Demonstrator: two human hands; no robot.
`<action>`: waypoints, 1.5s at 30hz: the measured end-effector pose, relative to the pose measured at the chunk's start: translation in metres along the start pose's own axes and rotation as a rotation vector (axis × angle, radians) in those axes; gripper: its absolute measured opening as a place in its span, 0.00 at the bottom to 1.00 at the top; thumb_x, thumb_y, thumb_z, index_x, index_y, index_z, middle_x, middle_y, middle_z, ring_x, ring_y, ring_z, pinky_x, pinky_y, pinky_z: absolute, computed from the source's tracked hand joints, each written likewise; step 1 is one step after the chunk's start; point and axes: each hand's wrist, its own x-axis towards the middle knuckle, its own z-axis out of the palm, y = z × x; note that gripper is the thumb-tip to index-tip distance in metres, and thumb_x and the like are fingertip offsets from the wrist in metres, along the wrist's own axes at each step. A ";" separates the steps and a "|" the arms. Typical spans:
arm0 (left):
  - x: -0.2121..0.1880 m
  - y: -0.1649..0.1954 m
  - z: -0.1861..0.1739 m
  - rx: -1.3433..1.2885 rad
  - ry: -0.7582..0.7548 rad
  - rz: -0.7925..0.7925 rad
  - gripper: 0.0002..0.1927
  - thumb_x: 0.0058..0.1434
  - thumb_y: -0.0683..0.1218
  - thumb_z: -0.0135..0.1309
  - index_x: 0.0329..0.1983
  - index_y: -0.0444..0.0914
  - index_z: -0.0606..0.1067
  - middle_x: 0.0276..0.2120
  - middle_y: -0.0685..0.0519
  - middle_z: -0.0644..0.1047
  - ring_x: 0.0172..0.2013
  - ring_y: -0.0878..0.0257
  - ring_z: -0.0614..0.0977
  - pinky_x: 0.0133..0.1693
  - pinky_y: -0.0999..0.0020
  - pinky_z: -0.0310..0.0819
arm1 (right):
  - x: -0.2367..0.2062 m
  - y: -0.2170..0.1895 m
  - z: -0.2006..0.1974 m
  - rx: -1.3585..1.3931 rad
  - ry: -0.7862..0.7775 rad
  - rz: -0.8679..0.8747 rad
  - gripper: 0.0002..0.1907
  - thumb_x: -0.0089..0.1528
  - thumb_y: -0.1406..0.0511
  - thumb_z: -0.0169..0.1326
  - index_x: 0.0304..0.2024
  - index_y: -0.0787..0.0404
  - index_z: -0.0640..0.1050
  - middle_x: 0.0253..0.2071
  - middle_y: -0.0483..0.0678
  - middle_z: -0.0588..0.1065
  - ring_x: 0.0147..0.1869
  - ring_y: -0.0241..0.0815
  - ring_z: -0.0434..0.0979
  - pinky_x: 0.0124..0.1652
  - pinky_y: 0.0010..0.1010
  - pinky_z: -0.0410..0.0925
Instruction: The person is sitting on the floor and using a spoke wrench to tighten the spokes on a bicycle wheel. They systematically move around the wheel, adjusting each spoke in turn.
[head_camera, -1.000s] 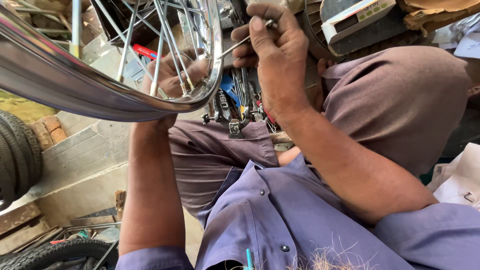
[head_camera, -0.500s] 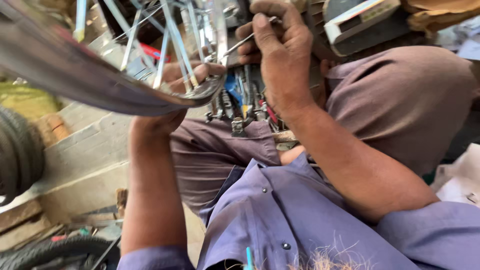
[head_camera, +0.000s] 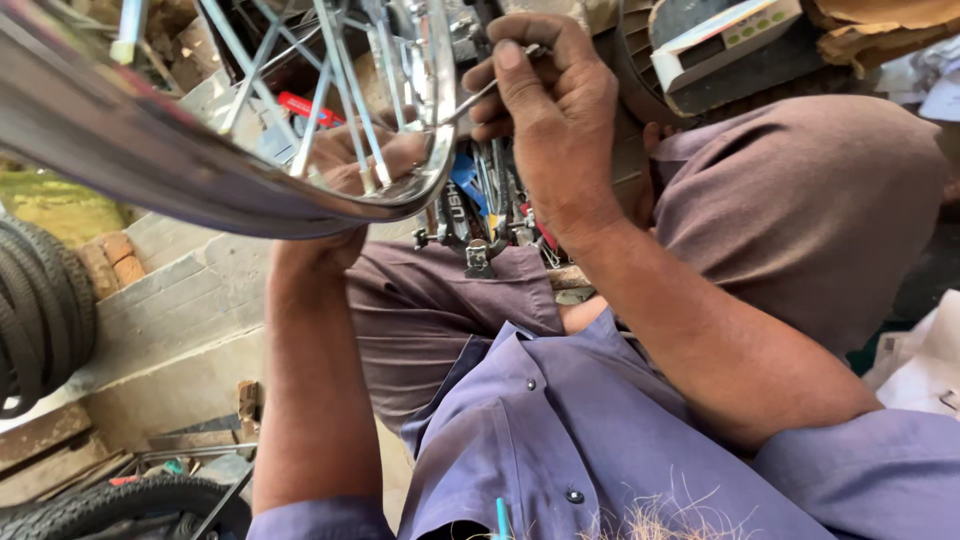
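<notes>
Up at the top of the head view, a chromed wheel rim (head_camera: 200, 195) with thin steel spokes (head_camera: 345, 95) sweeps across from the left edge toward the middle. Behind its lower curve sits the left hand (head_camera: 355, 165), fingers wrapped against the rim from the far side, partly screened by the spokes, so the hold is firm on the rim though the palm is hidden. Right of it, the right hand (head_camera: 555, 115) is closed around a slim metal tool (head_camera: 480, 90), thumb pressed on top, with the tool's tip meeting the rim's inner edge near a spoke end. Both hands are near each other but do not touch. Below them, between the person's knees in brown trousers (head_camera: 800, 210), lies a cluster of hand tools (head_camera: 490, 215) with blue and red handles. A purple shirt (head_camera: 560, 440) fills the lower frame. Black tyres (head_camera: 45, 320) lean at the left, beside a pale stone step (head_camera: 170, 300).
</notes>
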 end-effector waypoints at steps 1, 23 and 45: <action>0.000 0.001 -0.001 -0.009 -0.015 -0.056 0.21 0.62 0.51 0.66 0.48 0.28 0.81 0.37 0.49 0.83 0.32 0.68 0.80 0.34 0.74 0.73 | -0.001 0.000 0.000 -0.004 -0.006 -0.004 0.07 0.76 0.67 0.50 0.55 0.63 0.75 0.40 0.48 0.81 0.36 0.31 0.79 0.36 0.23 0.76; 0.005 0.000 0.003 -0.168 -0.068 -0.162 0.19 0.58 0.48 0.66 0.49 0.34 0.81 0.38 0.52 0.84 0.34 0.68 0.83 0.39 0.74 0.78 | -0.005 -0.002 0.002 -0.045 -0.077 -0.081 0.08 0.77 0.66 0.51 0.55 0.64 0.75 0.40 0.49 0.81 0.36 0.32 0.80 0.37 0.23 0.77; -0.004 -0.019 0.009 -0.072 0.137 0.056 0.22 0.63 0.44 0.66 0.56 0.31 0.75 0.45 0.47 0.82 0.43 0.63 0.85 0.46 0.71 0.81 | 0.010 0.020 0.005 0.392 0.041 0.517 0.09 0.69 0.68 0.53 0.50 0.66 0.76 0.36 0.51 0.80 0.35 0.40 0.82 0.37 0.32 0.81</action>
